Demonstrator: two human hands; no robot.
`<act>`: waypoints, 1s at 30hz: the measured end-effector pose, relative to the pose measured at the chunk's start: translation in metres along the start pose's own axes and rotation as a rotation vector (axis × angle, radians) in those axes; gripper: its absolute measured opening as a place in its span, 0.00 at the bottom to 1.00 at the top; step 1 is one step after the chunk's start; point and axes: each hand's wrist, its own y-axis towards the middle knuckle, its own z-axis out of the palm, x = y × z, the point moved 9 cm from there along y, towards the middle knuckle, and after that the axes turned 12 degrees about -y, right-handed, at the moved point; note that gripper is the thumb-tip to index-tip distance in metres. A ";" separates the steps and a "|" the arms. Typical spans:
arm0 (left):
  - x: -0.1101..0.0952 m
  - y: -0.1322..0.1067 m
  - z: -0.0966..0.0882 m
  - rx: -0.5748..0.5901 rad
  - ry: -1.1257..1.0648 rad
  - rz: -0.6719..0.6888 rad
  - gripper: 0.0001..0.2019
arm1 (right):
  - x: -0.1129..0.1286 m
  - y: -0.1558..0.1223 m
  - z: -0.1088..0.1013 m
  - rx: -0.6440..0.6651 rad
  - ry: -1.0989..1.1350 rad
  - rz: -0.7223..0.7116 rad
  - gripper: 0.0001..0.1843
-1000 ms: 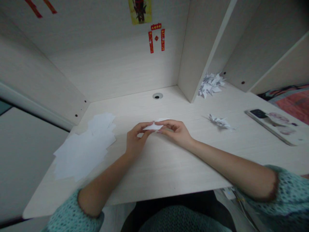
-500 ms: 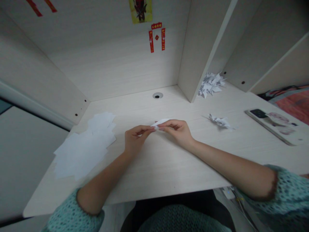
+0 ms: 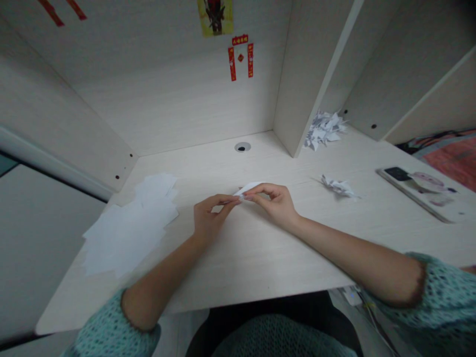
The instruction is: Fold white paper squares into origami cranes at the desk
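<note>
Over the desk (image 3: pixel 238 267), left hand (image 3: pixel 208 215) and right hand (image 3: pixel 277 202), each closed to a pinch, grip a white paper (image 3: pixel 249 188).

From your head, the camera looks forward and down over your sleeves (image 3: pixel 111 322) and the desk (image 3: pixel 223 272) to the back panel (image 3: pixel 178 109), wide and fairly distant; your left hand (image 3: pixel 210 218) and right hand (image 3: pixel 278 203) sit near mid-frame, fingertip detail perhaps too small to read.

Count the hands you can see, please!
2: the left hand and the right hand, fingertips close together above the desk, both pinching white paper.
</note>
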 end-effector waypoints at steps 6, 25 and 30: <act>-0.009 -0.001 0.004 0.036 0.031 0.096 0.04 | 0.004 -0.004 0.004 0.036 -0.002 -0.026 0.05; 0.020 0.002 -0.003 -0.067 -0.165 -0.182 0.07 | -0.009 -0.002 -0.001 -0.049 0.068 0.037 0.06; 0.014 0.003 -0.009 -0.079 -0.080 -0.150 0.04 | -0.006 -0.002 -0.002 -0.060 0.050 0.023 0.05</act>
